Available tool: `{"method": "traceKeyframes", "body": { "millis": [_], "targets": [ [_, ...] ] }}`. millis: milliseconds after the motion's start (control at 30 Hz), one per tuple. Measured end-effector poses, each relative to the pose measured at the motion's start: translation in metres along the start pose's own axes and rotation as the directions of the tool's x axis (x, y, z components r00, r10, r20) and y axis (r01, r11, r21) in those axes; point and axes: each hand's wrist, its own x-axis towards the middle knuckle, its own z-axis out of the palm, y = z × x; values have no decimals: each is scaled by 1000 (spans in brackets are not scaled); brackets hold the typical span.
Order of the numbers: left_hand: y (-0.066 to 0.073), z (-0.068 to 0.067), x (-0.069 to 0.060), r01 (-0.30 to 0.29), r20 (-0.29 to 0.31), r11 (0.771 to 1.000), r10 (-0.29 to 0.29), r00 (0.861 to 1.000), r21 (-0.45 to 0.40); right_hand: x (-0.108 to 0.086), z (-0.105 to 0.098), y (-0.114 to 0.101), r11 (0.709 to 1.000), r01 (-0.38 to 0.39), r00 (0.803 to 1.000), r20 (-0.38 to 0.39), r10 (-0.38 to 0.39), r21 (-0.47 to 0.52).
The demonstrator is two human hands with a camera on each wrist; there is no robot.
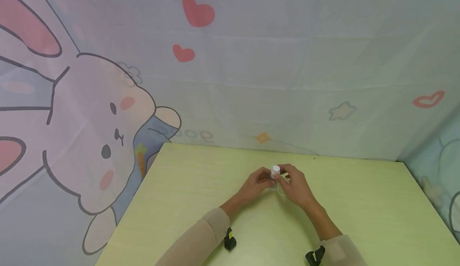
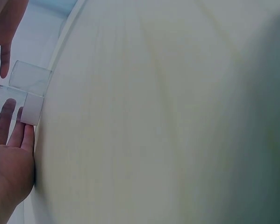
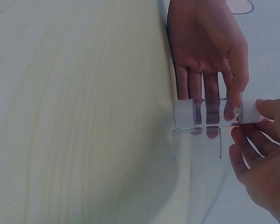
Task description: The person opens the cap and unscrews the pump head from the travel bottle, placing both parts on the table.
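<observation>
A small clear bottle (image 3: 217, 112) with a white cap (image 1: 275, 169) stands upright on the table between the two hands. The lowest part of the bottle is white (image 2: 32, 108); whether that is a base or contents I cannot tell. The left hand (image 1: 256, 185) holds the bottle, with fingers behind the clear wall and the thumb near its neck. From the other side, the right hand (image 1: 297, 185) pinches the white cap between thumb and fingers. Close beside the bottle is a clear, empty-looking glass cup (image 3: 203, 144), partly hidden by the right hand in the head view.
The pale yellow table (image 1: 201, 178) reaches back to a fabric backdrop (image 1: 251, 78) printed with a rabbit and hearts. Black wrist devices hang at both sleeves, one by the left sleeve (image 1: 197, 238), the other by the right sleeve (image 1: 341, 250).
</observation>
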Motion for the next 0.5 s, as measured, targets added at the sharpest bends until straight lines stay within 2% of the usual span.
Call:
{"method": "traceKeyframes", "body": {
  "millis": [133,233,367,500],
  "targets": [
    [0,0,-1,-3,-1,1000,3,1000,6,-2,0,0,1000,6,1000,-5,-6,-14],
    [1,0,-1,-9,-9,1000,9,1000,7,-3,0,1,1000,2,999,-38,-2,-5],
    [2,1,-1,-7,-13,1000,7,1000,8,-4,1,0,999,-23,996,-87,25,23],
    [3,1,-1,-3,-10,1000,3,1000,12,-4,2,-1,997,-52,994,-96,57,48]
  ]
}}
